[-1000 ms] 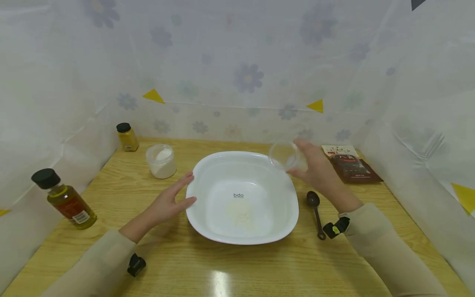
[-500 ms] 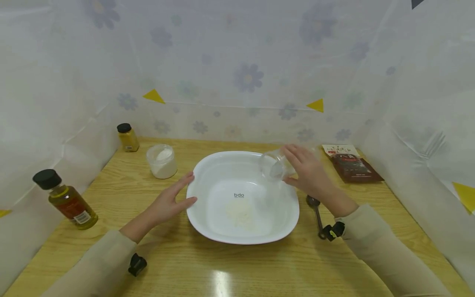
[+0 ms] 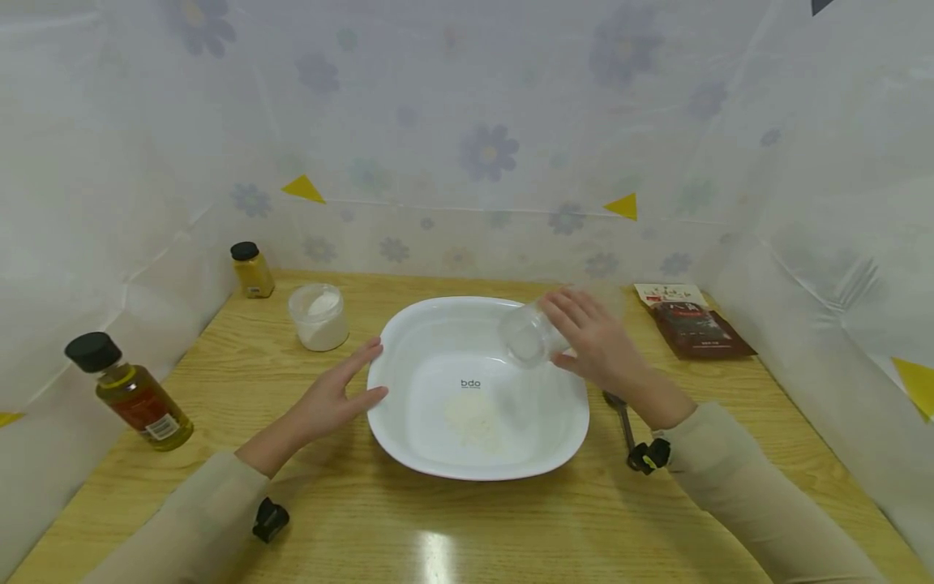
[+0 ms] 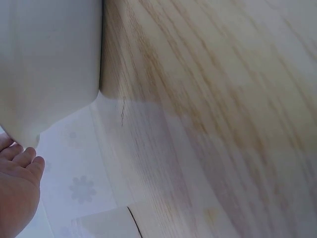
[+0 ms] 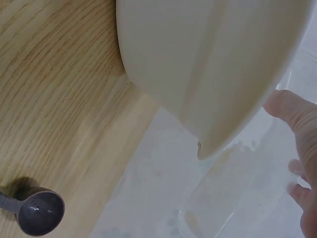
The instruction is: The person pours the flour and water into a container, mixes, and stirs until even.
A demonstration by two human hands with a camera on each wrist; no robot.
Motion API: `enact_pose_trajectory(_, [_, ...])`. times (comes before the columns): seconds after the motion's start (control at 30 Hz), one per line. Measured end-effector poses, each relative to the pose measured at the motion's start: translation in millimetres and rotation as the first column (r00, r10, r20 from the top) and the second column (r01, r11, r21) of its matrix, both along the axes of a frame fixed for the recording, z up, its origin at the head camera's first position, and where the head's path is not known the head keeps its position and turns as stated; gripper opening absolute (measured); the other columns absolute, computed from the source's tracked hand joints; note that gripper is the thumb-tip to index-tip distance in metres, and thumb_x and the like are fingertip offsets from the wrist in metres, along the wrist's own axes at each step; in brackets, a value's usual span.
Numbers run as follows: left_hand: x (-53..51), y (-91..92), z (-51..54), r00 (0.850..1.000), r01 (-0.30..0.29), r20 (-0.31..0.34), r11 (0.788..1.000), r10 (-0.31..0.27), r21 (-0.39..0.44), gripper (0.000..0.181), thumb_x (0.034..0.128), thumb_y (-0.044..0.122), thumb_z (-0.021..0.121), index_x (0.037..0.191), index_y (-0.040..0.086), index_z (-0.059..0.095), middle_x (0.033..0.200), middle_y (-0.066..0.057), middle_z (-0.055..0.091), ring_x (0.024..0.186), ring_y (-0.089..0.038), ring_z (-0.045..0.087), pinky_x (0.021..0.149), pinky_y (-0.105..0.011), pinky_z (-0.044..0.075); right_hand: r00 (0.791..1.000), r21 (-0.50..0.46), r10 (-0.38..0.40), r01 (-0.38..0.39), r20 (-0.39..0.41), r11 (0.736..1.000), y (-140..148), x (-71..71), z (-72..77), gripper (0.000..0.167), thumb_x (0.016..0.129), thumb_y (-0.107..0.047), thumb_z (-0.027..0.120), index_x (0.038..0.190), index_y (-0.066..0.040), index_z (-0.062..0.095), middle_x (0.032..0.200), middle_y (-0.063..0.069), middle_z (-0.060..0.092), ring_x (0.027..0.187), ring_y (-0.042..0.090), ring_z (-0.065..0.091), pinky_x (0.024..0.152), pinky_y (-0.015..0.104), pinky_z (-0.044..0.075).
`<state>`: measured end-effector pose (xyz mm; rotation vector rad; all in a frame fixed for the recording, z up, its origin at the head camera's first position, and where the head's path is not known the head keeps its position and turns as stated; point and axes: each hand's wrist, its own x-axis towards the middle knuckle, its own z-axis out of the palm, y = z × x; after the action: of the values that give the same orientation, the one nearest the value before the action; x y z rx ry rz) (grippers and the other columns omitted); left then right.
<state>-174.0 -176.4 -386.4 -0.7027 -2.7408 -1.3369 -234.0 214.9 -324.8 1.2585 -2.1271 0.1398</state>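
A white basin (image 3: 419,422) marked "bdo" stands on the table, pale powder (image 3: 476,423) spread over its bottom. My left hand (image 3: 332,401) rests against its left rim, fingers spread and fairly straight; the left wrist view shows those fingertips at the edge of the basin (image 4: 54,59). Over the right side of the basin, my right hand (image 3: 598,349) grips a clear plastic cup (image 3: 522,337), tilted with its mouth toward the basin. The cup's contents are hard to make out. In the right wrist view the basin's wall (image 5: 198,59) hides part of the cup.
Left of the basin are a tub of white powder (image 3: 321,320), an oil bottle (image 3: 142,405) and a yellow jar (image 3: 252,273). A dark measuring spoon (image 5: 42,212) lies to the right, partly under my right arm. Packets (image 3: 700,331) lie at the back right, before plastic sheeting (image 3: 467,219).
My right hand has moved left and slightly down, bringing the tilted cup farther over the basin. The left hand and the basin have stayed in place.
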Motion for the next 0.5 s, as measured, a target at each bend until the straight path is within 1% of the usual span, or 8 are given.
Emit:
enact_pose_trajectory(0.27, [-0.4, 0.1, 0.4, 1.000, 0.006, -0.009, 1.000, -0.006, 0.000, 0.068, 0.0903, 0.034, 0.060, 0.143, 0.004, 0.030, 0.150, -0.012, 0.020, 0.135, -0.029, 0.018, 0.105, -0.051, 0.022, 1.000, 0.026, -0.010, 0.010, 0.003, 1.000, -1.7, 2.2, 0.8, 0.095, 0.054, -0.017, 0.090, 0.133, 0.003, 0.041, 0.127, 0.024, 0.046, 0.119, 0.041, 0.040, 0.099, 0.054, 0.031])
enact_pose_trajectory(0.5, [0.1, -0.2, 0.5, 1.000, 0.007, -0.017, 1.000, -0.007, -0.003, 0.068, 0.0901, 0.034, 0.060, 0.143, 0.004, 0.030, 0.150, -0.011, 0.021, 0.135, -0.029, 0.019, 0.104, -0.051, 0.023, 1.000, 0.033, -0.008, 0.008, -0.001, 0.999, -2.6, 1.9, 1.8, 0.096, 0.054, -0.017, 0.090, 0.133, 0.003, 0.040, 0.128, 0.024, 0.045, 0.118, 0.042, 0.041, 0.100, 0.053, 0.030])
